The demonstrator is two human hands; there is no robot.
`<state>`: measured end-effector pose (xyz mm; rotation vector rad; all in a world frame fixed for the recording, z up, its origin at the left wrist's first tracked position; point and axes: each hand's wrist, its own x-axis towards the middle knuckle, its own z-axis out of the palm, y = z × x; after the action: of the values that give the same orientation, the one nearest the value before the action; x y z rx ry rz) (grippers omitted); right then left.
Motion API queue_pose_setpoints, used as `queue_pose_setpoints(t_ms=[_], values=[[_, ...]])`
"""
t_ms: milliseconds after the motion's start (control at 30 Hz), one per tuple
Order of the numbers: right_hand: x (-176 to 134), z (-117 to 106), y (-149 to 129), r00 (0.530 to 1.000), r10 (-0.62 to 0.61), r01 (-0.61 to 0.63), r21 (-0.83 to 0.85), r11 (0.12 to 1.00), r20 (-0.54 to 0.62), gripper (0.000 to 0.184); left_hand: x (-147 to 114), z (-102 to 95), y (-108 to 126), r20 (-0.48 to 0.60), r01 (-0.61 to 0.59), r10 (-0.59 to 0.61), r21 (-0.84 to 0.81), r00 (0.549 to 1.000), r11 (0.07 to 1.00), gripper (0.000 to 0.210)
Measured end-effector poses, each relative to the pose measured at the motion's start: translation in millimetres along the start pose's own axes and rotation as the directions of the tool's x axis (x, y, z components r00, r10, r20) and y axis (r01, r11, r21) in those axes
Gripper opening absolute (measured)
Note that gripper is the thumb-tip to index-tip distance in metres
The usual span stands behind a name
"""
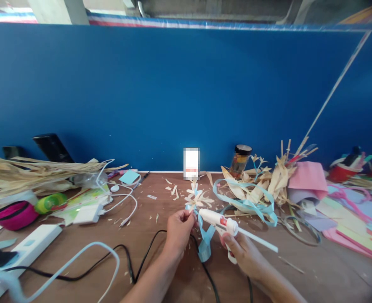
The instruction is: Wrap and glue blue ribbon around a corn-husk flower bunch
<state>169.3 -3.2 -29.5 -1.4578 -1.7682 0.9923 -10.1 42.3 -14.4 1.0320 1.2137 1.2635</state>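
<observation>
My left hand (180, 230) pinches the stem of a pale husk flower (199, 198) with several pointed petals. A light blue ribbon (205, 242) hangs from the stem and curls down toward the table. In my right hand (241, 248) is a white glue gun (219, 221), its nozzle close to the stem by my left fingertips. Whether the nozzle touches the stem cannot be made out. A long translucent glue stick (258, 239) sticks out of the gun's back end.
Dried husks (261, 187) and a loop of blue ribbon (219, 191) lie to the right, near a dark-lidded jar (241, 160) and coloured paper (307, 181). A power strip (31, 246), cables (94, 261) and a pink round case (15, 215) are at left. A blue partition (160, 92) stands behind.
</observation>
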Motion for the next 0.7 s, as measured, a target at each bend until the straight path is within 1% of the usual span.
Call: queue_pose_setpoints(t_ms=[267,400,700], values=[[0.1,-0.7,-2.3,0.999,-0.015,0.015,0.003,1.000,0.031,0.042,1.1,-0.6,-2.1,0.001,-0.004,0.004,0.011,1.000,1.000,0.020],[-0.3,-0.3,-2.3,1.000,-0.006,0.006,-0.019,1.000,0.006,0.043,-0.4,-0.5,-2.3,0.008,0.000,0.000,0.003,1.000,1.000,0.022],[-1.1,-0.9,0.4,1.000,0.000,0.001,-0.082,0.997,0.008,0.044,-0.5,-1.3,0.3,-0.007,0.000,0.000,0.007,1.000,1.000,0.018]])
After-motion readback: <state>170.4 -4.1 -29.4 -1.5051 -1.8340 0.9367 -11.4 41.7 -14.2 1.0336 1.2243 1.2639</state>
